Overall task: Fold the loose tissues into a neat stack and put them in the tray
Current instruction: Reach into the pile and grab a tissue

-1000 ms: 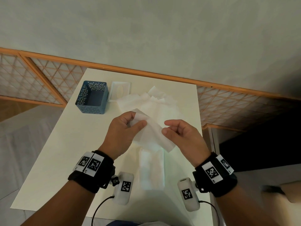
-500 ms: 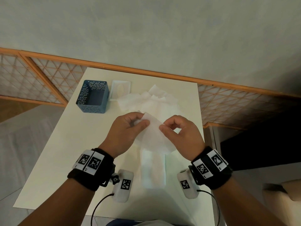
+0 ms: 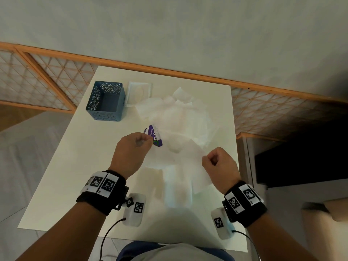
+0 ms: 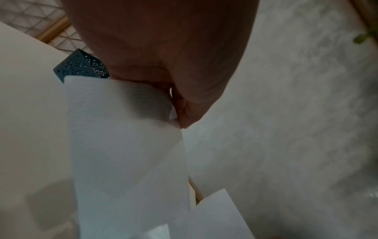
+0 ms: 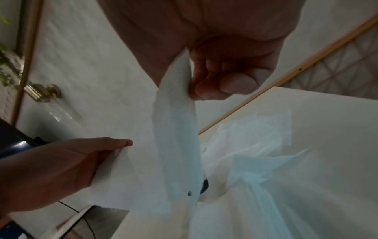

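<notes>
A white tissue (image 3: 177,159) is stretched flat above the table between my hands. My left hand (image 3: 135,146) pinches its left edge; my right hand (image 3: 216,159) pinches its right edge. In the left wrist view the tissue (image 4: 122,145) hangs from the pinching fingertips (image 4: 184,116). The right wrist view shows the tissue (image 5: 175,129) caught between thumb and fingers (image 5: 214,87). A folded stack (image 3: 178,193) lies on the table below. A heap of loose tissues (image 3: 180,113) lies beyond. The white tray (image 3: 140,93) sits at the back.
A blue perforated bin (image 3: 106,101) stands left of the tray. A purple tissue packet (image 3: 155,135) peeks out beside my left hand. The white table (image 3: 62,166) ends close to my right hand, with a dark drop beyond its edge (image 3: 237,157).
My hands have moved apart, spreading the tissue wide; before they were pinching it close together. The purple packet has come into sight.
</notes>
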Available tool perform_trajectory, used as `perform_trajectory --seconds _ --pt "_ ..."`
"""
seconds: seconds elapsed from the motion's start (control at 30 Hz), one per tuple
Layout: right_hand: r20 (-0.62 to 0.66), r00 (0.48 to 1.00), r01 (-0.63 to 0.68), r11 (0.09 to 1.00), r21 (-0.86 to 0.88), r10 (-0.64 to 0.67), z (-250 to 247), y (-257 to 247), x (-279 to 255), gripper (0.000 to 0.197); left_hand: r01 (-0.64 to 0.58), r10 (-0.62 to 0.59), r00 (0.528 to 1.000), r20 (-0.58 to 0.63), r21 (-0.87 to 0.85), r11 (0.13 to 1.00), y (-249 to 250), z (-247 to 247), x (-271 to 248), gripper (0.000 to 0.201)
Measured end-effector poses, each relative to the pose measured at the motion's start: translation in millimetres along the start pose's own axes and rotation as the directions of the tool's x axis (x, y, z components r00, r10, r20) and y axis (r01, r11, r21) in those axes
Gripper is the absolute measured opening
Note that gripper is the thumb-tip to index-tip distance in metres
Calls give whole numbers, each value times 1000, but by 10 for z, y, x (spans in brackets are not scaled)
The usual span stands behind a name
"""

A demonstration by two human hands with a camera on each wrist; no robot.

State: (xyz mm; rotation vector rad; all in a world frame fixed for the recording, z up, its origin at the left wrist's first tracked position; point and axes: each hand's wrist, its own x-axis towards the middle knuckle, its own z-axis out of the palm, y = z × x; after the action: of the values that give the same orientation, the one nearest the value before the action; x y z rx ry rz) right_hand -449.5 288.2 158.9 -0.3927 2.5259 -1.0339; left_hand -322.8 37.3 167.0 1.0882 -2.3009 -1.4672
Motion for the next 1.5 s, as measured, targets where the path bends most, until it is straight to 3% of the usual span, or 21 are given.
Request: perform_trajectory --seconds 0.17,0.27,0.4,0.47,0.57,0.7,0.83,1.0,1.1,1.2,1.27,1.33,1.4,1.5 --pt "-55 998 16 994 -105 -22 6 -39 -45 13 -71 78 997 -11 310 948 -64 127 -82 12" --pt "-77 996 40 988 -146 -51 51 -43 -85 14 -86 109 993 -36 393 916 -127 144 -122 12" --pt "10 996 84 972 -220 -84 244 2 -152 13 -84 99 995 -14 428 900 -243 164 -142 16" --pt "87 992 116 956 -271 -95 402 13 -183 13 -59 33 997 66 442 895 -257 244 -184 27" --pt "173 981 137 941 -310 -86 611 -17 -225 12 -35 -92 969 228 498 867 -281 461 -289 65" --pt "212 968 193 935 -298 -132 759 -75 -312 13 135 -238 928 287 337 932 -315 644 -347 92" --pt "222 952 275 911 -307 -213 820 -39 -377 10 172 -207 929 307 137 976 -305 685 -345 72" --pt "209 934 342 899 -275 -291 856 121 -387 21 216 -205 925 321 2 976 -335 664 -311 26" --pt "113 971 226 967 -115 -213 813 227 -338 42 236 -202 917 344 -60 970 -373 601 -301 19" --pt "109 993 -74 976 206 52 675 269 -217 51 235 -183 912 368 -101 967 -370 464 -310 18" --pt "266 946 -284 866 411 183 598 293 -141 53 245 -166 891 423 -139 960 -322 340 -324 17" --pt "430 877 -431 746 508 215 575 329 -99 39 281 -148 850 505 -197 939 -249 225 -331 15" --pt "536 821 -505 685 525 195 582 328 -88 31 342 -139 808 572 -264 902 -205 159 -329 16" --pt "641 756 -556 647 522 132 606 304 -87 40 441 -185 761 622 -286 851 -233 153 -287 15"
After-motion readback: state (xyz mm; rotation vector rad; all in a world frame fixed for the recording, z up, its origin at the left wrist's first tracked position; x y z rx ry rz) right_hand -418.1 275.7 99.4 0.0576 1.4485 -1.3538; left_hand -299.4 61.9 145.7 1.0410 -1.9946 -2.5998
